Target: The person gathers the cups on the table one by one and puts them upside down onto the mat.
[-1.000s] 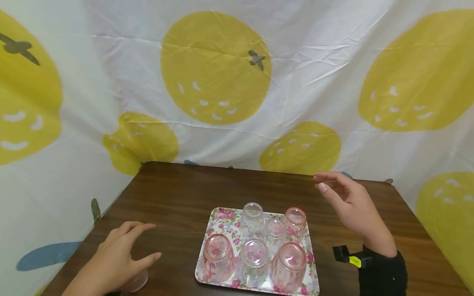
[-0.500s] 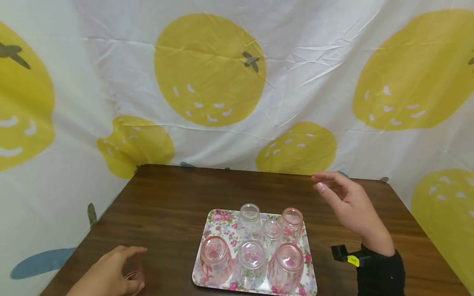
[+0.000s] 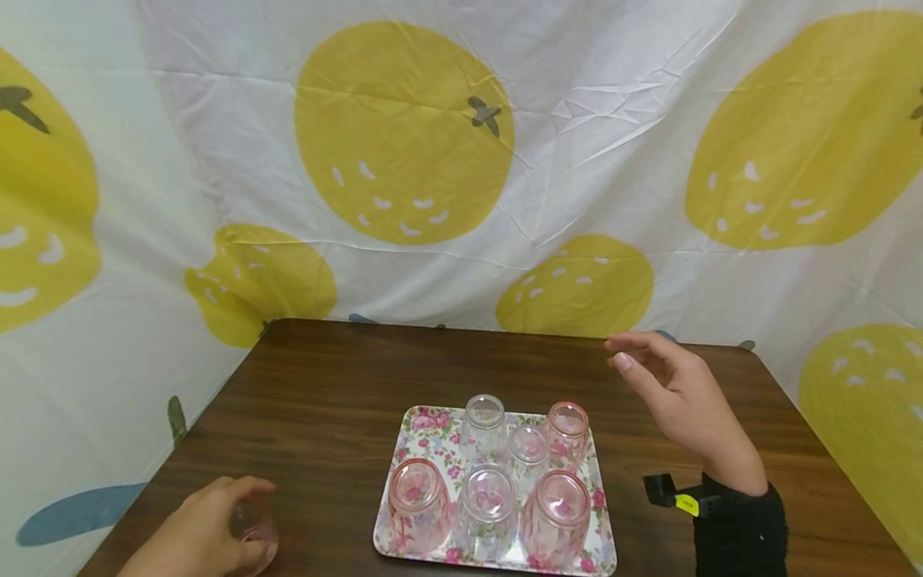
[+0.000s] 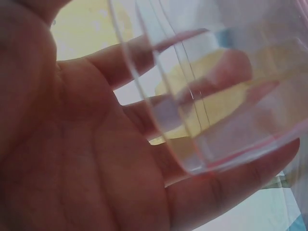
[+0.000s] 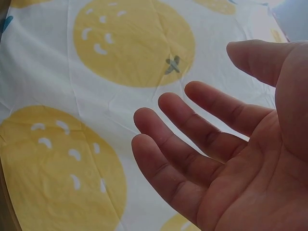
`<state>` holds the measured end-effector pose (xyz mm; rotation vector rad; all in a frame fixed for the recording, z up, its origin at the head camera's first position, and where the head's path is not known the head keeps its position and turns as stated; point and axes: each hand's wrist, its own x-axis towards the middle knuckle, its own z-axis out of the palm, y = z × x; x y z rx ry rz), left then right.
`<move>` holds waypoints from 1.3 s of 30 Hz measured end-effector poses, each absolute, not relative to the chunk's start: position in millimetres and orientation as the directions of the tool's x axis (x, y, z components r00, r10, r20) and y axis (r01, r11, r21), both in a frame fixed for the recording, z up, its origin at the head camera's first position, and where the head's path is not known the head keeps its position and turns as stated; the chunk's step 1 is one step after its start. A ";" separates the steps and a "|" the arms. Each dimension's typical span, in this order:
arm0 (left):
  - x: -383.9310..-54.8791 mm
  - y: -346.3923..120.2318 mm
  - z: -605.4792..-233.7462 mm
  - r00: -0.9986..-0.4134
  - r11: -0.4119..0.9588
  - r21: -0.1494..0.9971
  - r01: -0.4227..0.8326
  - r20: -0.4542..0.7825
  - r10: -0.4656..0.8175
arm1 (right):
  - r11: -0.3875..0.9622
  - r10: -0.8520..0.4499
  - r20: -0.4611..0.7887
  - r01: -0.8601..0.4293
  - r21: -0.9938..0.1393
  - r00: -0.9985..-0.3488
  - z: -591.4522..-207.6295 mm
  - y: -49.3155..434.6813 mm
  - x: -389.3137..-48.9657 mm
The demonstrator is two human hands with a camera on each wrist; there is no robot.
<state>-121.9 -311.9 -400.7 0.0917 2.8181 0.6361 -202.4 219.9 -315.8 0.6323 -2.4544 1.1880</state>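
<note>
My left hand (image 3: 205, 525) holds a clear, pink-tinted drinking glass (image 3: 256, 530) at the lower left of the table. In the left wrist view the fingers run behind the see-through glass (image 4: 226, 110), around its far side. To the right of the tray, my right hand (image 3: 681, 401) hovers with fingers loosely bent and nothing in them; its palm (image 5: 255, 187) shows bare in the right wrist view. On the floral tray (image 3: 414, 429) stand several glasses turned bottom up, among them a pink glass (image 3: 421, 505), a clear glass (image 3: 488, 509) and another pink glass (image 3: 557, 517).
The brown wooden table (image 3: 346, 377) reaches back to a hanging white cloth (image 3: 562, 184) printed with yellow lemons. The cloth also hangs along both sides. A black strap device (image 3: 685, 497) sits on the right wrist.
My left hand has lowered onto the glass at the lower left and closed round it. The right hand stays in place. The head view has shifted slightly.
</note>
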 end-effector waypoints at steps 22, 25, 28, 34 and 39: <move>-122.2 -302.9 -389.0 -0.977 0.886 0.461 0.051 -0.160 0.139 | 0.559 -0.256 0.456 -0.515 -0.650 -0.852 -315.9 222.7 -201.7; -122.4 -302.6 -388.6 -0.978 0.886 0.458 0.066 -0.145 0.148 | 0.561 -0.257 0.450 -0.511 -0.651 -0.855 -316.2 223.5 -201.5; -121.8 -303.0 -389.2 -0.980 0.890 0.447 0.087 -0.122 0.157 | 0.571 -0.259 0.436 -0.500 -0.650 -0.862 -315.9 223.9 -201.2; -119.2 -301.4 -392.0 -0.983 0.892 0.435 0.120 -0.074 0.168 | 0.579 -0.261 0.421 -0.490 -0.652 -0.869 -314.7 223.1 -199.8; -116.3 -297.6 -394.7 -0.980 0.892 0.408 0.196 0.043 0.195 | 0.569 -0.262 0.429 -0.498 -0.654 -0.864 -314.4 222.6 -199.3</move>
